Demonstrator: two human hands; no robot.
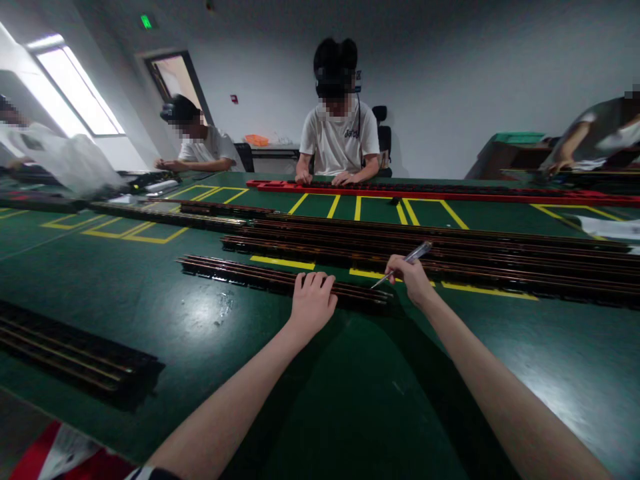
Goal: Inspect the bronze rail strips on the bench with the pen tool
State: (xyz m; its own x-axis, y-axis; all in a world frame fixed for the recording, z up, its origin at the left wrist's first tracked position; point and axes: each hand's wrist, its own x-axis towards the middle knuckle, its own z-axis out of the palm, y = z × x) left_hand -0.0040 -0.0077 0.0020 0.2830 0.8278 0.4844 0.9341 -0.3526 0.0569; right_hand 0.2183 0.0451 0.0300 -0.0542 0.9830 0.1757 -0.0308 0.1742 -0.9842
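Observation:
My left hand rests with curled fingers on top of a long dark rail strip that lies across the green table in front of me. My right hand pinches a slim clear-handled screwdriver, its tip pointing down-left at the right end of the same strip. Both forearms reach in from the bottom edge.
Several longer dark rail strips lie side by side behind the near one. Another strip sits at the near left. A long red strip lies before a seated person. Other people work at the left and far right. Yellow lines mark the table.

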